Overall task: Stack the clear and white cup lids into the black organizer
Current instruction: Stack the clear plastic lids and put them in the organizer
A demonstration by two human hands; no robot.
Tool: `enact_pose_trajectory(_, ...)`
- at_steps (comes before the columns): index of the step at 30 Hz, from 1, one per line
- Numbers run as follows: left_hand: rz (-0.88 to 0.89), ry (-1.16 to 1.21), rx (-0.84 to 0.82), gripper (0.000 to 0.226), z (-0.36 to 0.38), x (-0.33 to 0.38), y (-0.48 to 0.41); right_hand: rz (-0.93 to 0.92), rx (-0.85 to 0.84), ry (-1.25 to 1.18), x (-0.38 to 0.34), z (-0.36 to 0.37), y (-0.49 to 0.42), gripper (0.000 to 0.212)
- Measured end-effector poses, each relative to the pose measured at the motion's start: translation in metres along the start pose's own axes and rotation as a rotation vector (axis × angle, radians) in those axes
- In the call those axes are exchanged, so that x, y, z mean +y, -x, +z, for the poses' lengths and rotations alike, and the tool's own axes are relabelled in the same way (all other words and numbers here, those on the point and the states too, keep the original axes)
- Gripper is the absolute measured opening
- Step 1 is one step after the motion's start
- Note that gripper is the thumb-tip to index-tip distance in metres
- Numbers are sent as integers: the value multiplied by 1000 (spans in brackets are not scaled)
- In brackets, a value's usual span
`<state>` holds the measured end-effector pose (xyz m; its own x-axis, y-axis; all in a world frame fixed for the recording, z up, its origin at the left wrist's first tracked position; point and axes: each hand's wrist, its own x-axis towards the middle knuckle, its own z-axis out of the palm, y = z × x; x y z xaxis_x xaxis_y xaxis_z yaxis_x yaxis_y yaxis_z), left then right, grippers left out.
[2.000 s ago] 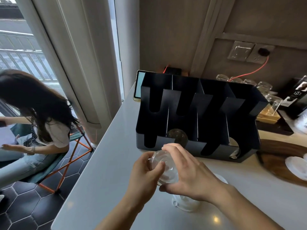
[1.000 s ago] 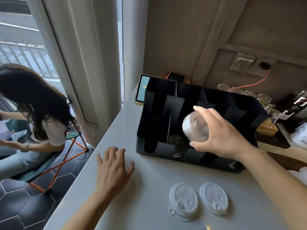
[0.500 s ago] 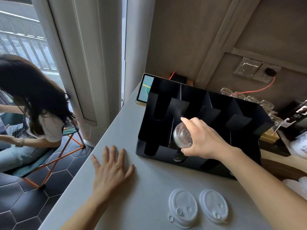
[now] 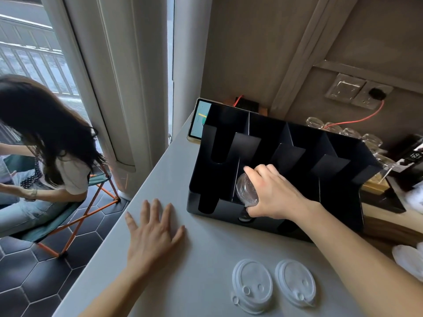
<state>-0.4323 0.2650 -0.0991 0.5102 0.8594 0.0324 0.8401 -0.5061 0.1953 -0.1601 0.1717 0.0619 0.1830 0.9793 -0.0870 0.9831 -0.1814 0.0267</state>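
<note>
Lying nearest, close to the table's [image 4: 201,266] front edge, two white lids [image 4: 251,286] rest side by side, just apart from each other and away from both hands. Further in, toward the left edge, the left hand [image 4: 152,234] lies palm down on the tabletop, fingers straight and spread, holding nothing. Beyond it, the right arm reaches in from the right. The right hand [image 4: 272,195] curls fingers and thumb round a stack of clear lids [image 4: 246,191], which is tilted on edge at the front opening of the black organizer's [image 4: 343,202] second slot from the left. Behind the organizer, a tablet [image 4: 199,121] leans upright, and drinking glasses [image 4: 370,140] stand at the far right.
</note>
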Motion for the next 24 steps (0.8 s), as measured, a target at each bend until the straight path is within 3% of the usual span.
enact_pose_trajectory(8,-13,15,-19,83,-4,1,1,-52,20,-10,-1,2,1,106)
enact_pose_trajectory(16,-19,13,-36,79,-5,2,1,-105,74,-47,0,-2,10,124)
enact_pose_trajectory(20,-23,19,-29,75,-6,2,2,-89,154,-151,9,-8,23,115)
enact_pose_trajectory(24,-28,23,-24,74,-9,2,2,-76,309,-213,14,-7,46,78)
